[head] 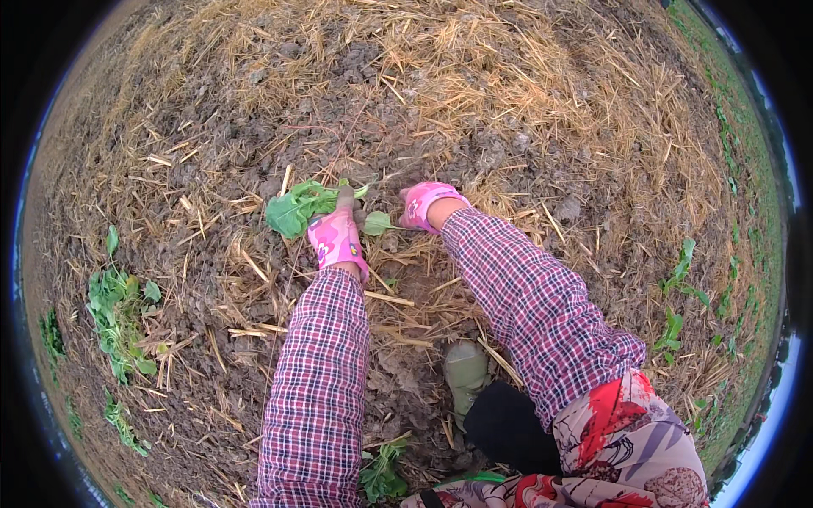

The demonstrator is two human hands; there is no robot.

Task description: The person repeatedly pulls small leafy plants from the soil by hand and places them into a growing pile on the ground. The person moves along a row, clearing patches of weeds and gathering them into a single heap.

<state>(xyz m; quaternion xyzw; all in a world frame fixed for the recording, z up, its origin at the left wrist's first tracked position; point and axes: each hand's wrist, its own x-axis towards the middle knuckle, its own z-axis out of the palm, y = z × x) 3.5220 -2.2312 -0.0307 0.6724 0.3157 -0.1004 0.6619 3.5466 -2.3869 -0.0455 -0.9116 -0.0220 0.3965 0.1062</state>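
Observation:
My left hand (pixel 335 235), in a pink flowered glove with soiled fingers, grips a bunch of leafy green seedlings (pixel 298 206). The leaves point left and the pale stems stick out to the right past the thumb. A single seedling leaf (pixel 378 223) lies low over the soil between my hands. Its thin stem runs right, into the curled fingers of my right hand (pixel 429 206), which wears a matching glove. The fingertips of that hand are largely hidden.
Straw (pixel 540 82) covers much of the brown, cloddy soil (pixel 241 152). A heap of seedlings (pixel 117 317) lies at left, with a smaller bunch (pixel 384 473) near my feet. Plants (pixel 679 273) stand at right. My olive boot (pixel 467 374) is below my right arm.

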